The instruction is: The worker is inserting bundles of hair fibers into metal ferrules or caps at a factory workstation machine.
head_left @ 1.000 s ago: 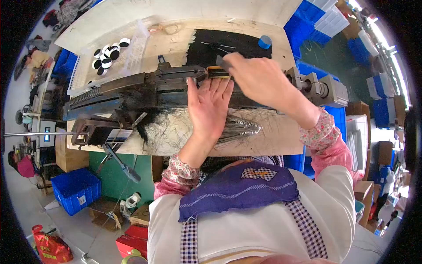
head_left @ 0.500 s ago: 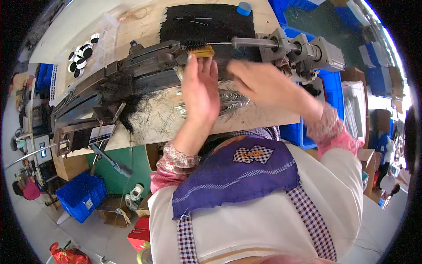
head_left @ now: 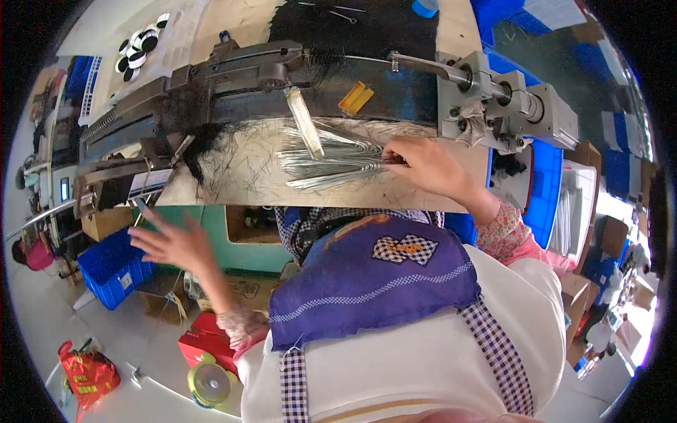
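Note:
My right hand (head_left: 427, 168) has its fingers curled together at the looped ends of a bundle of twisted metal wires (head_left: 331, 166) on the bench. My left hand (head_left: 176, 243), slightly blurred, hangs off the bench's front edge with fingers spread, close to a metal lever (head_left: 144, 209). A black bristle brush on a twisted wire (head_left: 363, 58) spans the twisting machine, between its long dark arm (head_left: 243, 58) and the metal spindle (head_left: 462, 74). On the machine bed lies a yellow block (head_left: 356, 97). A pale flat strip (head_left: 305, 123) slants over the wires.
Loose black bristles (head_left: 233, 162) litter the bench. At the back are a black cloth (head_left: 317, 25), a blue cap (head_left: 425, 8) and a clear tray (head_left: 166, 53) with black-and-white round pieces. Blue bins (head_left: 116, 275) stand below left and right, with a red bag (head_left: 88, 374) on the floor.
My left hand has left the brush and swung down and left to the lever. The yellow block now lies on the machine bed. My right hand has lowered to the wires.

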Demonstrator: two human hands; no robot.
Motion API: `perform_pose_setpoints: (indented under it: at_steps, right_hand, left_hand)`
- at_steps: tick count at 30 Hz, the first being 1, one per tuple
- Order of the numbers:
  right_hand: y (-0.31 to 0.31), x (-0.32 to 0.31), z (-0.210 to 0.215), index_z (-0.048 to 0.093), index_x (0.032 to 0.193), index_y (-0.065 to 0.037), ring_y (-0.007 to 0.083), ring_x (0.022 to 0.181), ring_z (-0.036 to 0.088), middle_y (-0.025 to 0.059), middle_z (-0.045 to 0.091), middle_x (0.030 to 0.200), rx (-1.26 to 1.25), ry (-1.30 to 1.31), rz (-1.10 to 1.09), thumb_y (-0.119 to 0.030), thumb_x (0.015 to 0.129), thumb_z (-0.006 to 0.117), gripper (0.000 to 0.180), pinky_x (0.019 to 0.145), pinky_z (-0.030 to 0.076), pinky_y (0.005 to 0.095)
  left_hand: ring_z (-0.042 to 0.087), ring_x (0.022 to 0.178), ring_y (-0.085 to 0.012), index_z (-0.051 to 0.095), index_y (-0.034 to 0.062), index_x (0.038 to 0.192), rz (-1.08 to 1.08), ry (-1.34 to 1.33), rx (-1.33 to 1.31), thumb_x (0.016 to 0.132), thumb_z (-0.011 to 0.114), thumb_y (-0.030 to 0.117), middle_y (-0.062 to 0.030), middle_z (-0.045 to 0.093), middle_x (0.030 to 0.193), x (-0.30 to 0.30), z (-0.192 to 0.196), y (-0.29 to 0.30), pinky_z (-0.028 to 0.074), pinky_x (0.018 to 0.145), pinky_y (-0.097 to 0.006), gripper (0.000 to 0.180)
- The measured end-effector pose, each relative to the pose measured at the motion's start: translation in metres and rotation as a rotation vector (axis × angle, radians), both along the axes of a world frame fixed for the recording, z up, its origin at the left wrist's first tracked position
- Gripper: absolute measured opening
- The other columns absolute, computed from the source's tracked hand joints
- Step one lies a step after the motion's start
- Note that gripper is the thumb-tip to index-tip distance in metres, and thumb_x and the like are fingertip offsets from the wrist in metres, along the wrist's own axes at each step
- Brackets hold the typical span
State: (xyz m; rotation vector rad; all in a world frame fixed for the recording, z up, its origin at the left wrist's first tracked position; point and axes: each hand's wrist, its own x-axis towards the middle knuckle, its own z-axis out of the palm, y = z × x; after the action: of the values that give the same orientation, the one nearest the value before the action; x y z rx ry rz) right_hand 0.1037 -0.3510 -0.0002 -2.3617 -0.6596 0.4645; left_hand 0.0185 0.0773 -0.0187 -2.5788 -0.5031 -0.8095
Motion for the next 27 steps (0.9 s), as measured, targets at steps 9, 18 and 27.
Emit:
perform_pose_setpoints:
  at_steps: [9, 18, 27]
  right_hand:
    - [0.006, -0.009, -0.005, 0.061, 0.093, 0.002, 0.0294, 0.066, 0.064, 0.0170, 0.065, 0.075, 0.055, 0.096, -0.219, -0.024, 0.083, 0.064, 0.027, 0.064, 0.049, 0.0353]
    - [-0.015, -0.023, 0.003, 0.060, 0.097, 0.003, 0.0108, 0.067, 0.060, 0.0093, 0.067, 0.075, 0.158, -0.017, -0.518, -0.020, 0.084, 0.065, 0.026, 0.062, 0.048, 0.0294]
    - [0.020, -0.003, 0.155, 0.061, 0.093, -0.001, 0.0066, 0.072, 0.058, 0.0032, 0.064, 0.081, 0.396, -0.279, -0.275, -0.010, 0.088, 0.062, 0.011, 0.065, 0.047, 0.0224]
  left_hand:
    - [0.062, 0.098, -0.0399, 0.028, 0.0056, 0.144, 0.521, 0.057, -0.631, 0.083, 0.064, 0.032, -0.0238, 0.061, 0.113, -0.025, -0.003, 0.043, 0.051, 0.079, -0.045, 0.075]
    - [0.053, 0.119, -0.0284, 0.052, -0.0012, 0.125, -1.236, 0.125, -0.983, 0.084, 0.062, 0.008, -0.0161, 0.056, 0.127, 0.046, 0.064, -0.162, 0.036, 0.104, -0.046, 0.044]
    - [0.065, 0.091, -0.0182, 0.054, -0.0018, 0.113, -0.953, 1.014, -1.759, 0.089, 0.059, 0.022, -0.0127, 0.064, 0.100, 0.074, 0.104, -0.211, 0.049, 0.084, -0.031, 0.035]
